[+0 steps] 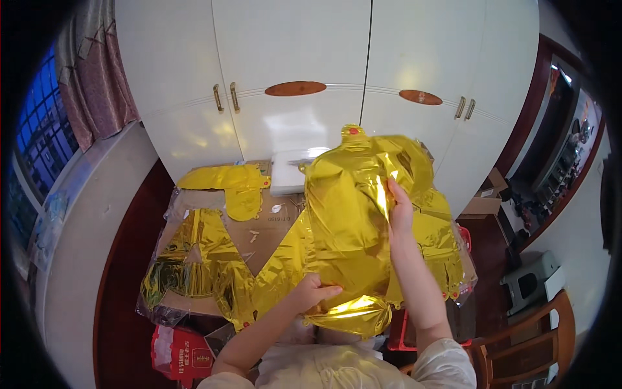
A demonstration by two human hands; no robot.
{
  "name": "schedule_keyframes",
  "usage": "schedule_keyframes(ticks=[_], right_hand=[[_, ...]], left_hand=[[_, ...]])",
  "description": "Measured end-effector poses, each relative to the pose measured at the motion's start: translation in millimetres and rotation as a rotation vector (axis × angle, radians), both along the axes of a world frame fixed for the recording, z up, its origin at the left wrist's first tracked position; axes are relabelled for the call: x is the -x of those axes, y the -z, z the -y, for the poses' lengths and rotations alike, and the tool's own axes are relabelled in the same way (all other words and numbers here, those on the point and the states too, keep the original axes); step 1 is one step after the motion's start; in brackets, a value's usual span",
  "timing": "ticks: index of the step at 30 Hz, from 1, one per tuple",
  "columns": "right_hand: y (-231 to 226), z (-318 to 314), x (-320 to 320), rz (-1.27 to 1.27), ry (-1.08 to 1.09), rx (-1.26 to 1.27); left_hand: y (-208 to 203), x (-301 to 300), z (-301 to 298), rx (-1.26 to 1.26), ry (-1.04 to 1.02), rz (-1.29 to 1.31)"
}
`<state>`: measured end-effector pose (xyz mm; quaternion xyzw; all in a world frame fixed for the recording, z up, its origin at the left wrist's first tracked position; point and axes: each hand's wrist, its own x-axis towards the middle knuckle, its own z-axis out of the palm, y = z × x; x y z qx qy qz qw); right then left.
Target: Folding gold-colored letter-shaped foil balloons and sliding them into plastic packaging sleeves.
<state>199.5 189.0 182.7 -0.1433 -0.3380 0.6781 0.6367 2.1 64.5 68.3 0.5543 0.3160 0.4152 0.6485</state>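
Observation:
A large gold foil balloon, flat and crumpled with a red-marked tab at its top, is held up in front of me. At its lower left, my left hand is closed on the foil, thumb pointing right. My right hand grips the balloon higher up along its right side, its fingers partly hidden by the foil. Another flat gold foil balloon, shaped like a letter or number, lies left of my left hand. Behind it rests a smaller gold foil balloon. More gold foil lies right of my right forearm.
Cardboard with clear plastic at its edges lies under the foil. A white block-shaped item stands at the back against white cabinets. A red box is at lower left; a wooden chair and grey stool stand right.

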Motion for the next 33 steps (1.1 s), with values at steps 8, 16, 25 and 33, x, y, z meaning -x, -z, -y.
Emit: schedule_keyframes(ticks=[8, 16, 25, 33], right_hand=[[-67, 32, -34, 0.641, -0.346, -0.380], [-4, 86, -68, 1.115, -0.280, -0.923], [133, 97, -98, 1.258, -0.272, -0.793], [158, 86, -108, 1.273, -0.263, -0.705]], left_hand=[[-45, 55, -111, -0.649, -0.567, -0.760], [-33, 71, -142, -1.217, -0.361, -0.900], [48, 70, -144, -1.403, -0.257, -1.329], [51, 68, -140, -1.427, -0.263, -1.448]])
